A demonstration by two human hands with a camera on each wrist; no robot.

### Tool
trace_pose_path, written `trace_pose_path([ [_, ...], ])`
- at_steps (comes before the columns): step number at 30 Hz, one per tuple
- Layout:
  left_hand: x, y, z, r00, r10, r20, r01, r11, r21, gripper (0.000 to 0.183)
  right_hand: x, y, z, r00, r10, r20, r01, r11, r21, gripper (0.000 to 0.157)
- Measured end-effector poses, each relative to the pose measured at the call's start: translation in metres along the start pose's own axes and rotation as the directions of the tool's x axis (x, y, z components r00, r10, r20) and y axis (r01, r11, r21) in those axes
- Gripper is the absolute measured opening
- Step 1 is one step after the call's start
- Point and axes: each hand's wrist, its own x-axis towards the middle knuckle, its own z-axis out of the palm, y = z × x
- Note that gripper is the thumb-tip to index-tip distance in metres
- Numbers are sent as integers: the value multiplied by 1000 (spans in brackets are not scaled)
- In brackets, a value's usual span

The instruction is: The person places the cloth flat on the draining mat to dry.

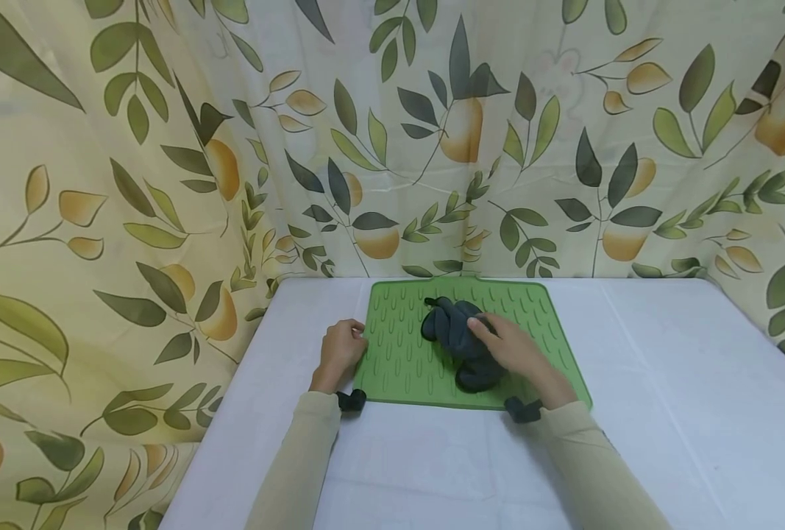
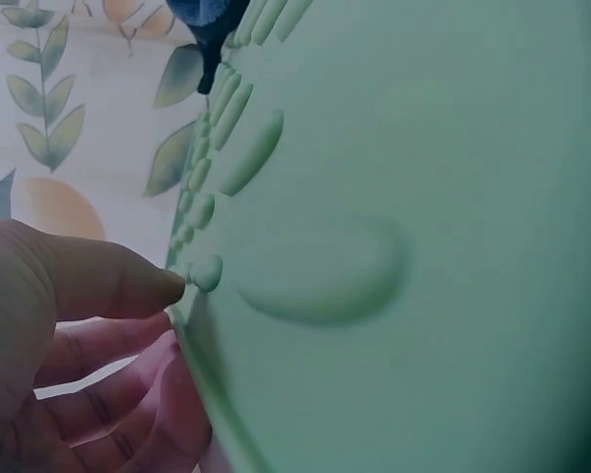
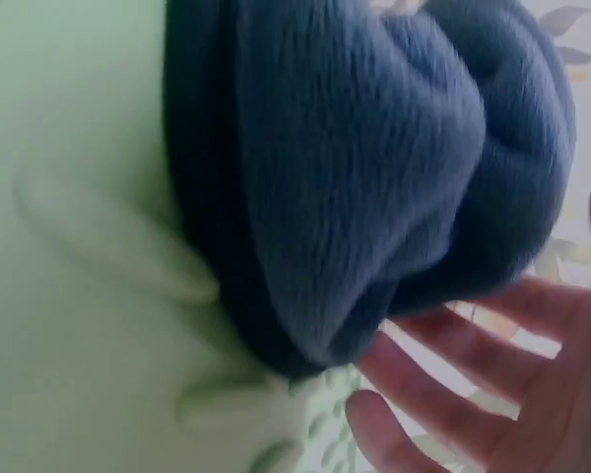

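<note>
A crumpled dark blue-grey cloth (image 1: 455,327) with black edging lies bunched up on a green mat (image 1: 392,361) with raised oval ridges. A small black loop sticks out at the cloth's far left. My left hand (image 1: 341,347) pinches the mat's left edge, thumb (image 2: 128,281) on top and fingers curled below it. Over the cloth's right side is my right hand (image 1: 514,350). In the right wrist view its extended fingers (image 3: 463,355) reach against the cloth's folds (image 3: 364,148), while the thumb stands apart from it.
The mat lies on a table with a white cover (image 1: 657,383). Behind and to the left hangs a curtain (image 1: 392,184) printed with leaves and fruit. Black wrist straps (image 1: 523,409) sit at both cuffs.
</note>
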Motion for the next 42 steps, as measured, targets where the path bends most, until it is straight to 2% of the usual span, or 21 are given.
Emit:
trace_pose_path([
  [5, -2, 2, 0, 1000, 24, 2, -24, 1000, -7, 31, 0, 16, -13, 997, 50, -61, -51, 999, -10, 52],
  [8, -3, 6, -1, 998, 55, -28, -55, 998, -22, 26, -2, 22, -20, 993, 85, -77, -88, 995, -36, 40],
  [12, -6, 12, -4, 994, 89, -62, -92, 995, -50, 17, -5, 26, -22, 993, 120, -23, -121, 991, -60, 31],
  [16, -9, 24, 0, 993, 118, -30, -120, 991, -67, 11, -10, 30, -26, 989, 134, 59, -130, 989, -67, 25],
  [22, -16, 42, 15, 980, 194, 48, -191, 980, -59, 14, -9, 28, -24, 970, 203, 132, -196, 978, -66, 26],
  [28, -15, 66, 33, 965, 206, 164, -215, 976, 42, 23, -8, 26, -21, 956, 245, 160, -233, 968, -90, 38],
  [32, -9, 78, 44, 960, 205, 192, -229, 967, 111, 25, -9, 27, -16, 959, 237, 153, -228, 971, -75, 45],
  [34, -5, 81, 49, 960, 195, 200, -223, 967, 126, 35, -9, 26, -14, 961, 230, 156, -222, 973, -68, 45],
  [37, -1, 85, 54, 958, 187, 217, -212, 973, 95, 54, -8, 27, -12, 962, 220, 163, -211, 975, -71, 45],
  [42, 3, 92, 60, 962, 170, 213, -186, 981, 61, 60, -7, 28, -14, 958, 248, 141, -238, 967, -88, 45],
])
